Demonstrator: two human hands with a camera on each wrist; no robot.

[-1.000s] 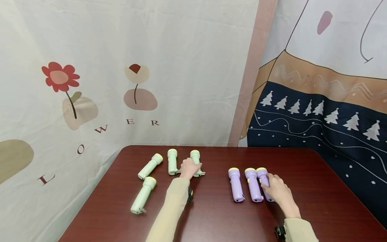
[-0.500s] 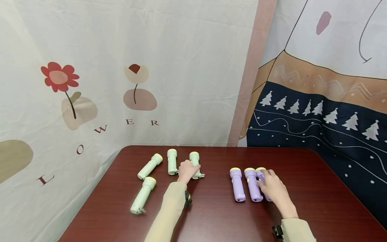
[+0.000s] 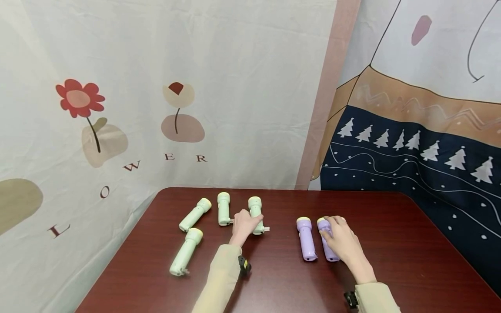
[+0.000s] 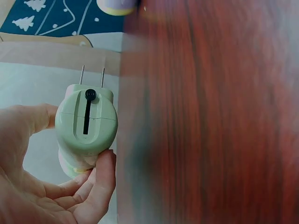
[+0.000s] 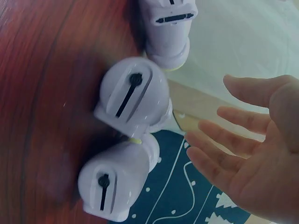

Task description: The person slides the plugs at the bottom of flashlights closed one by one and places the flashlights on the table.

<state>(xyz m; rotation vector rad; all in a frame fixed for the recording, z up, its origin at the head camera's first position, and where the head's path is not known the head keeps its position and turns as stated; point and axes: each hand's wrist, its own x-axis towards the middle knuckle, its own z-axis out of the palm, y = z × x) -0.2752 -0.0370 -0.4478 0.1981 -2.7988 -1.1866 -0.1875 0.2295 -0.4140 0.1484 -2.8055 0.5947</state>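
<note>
My left hand grips a pale green flashlight lying at the back middle of the table. In the left wrist view, thumb and fingers curl round its body, and two metal plug prongs stick out near its end. My right hand hovers over the purple flashlights with its fingers loosely bent. The right wrist view shows it apart from all three: the left one, the middle one and the right one. In the head view my hand hides the right one and partly covers the middle one.
Three more green flashlights lie left of my left hand: one upright-pointing at the back, one slanted and one nearer. The dark red table meets a printed curtain at its back edge.
My right hand has shifted left, from the right purple flashlight to above the middle one. The green flashlight in my left hand has come slightly toward me.
</note>
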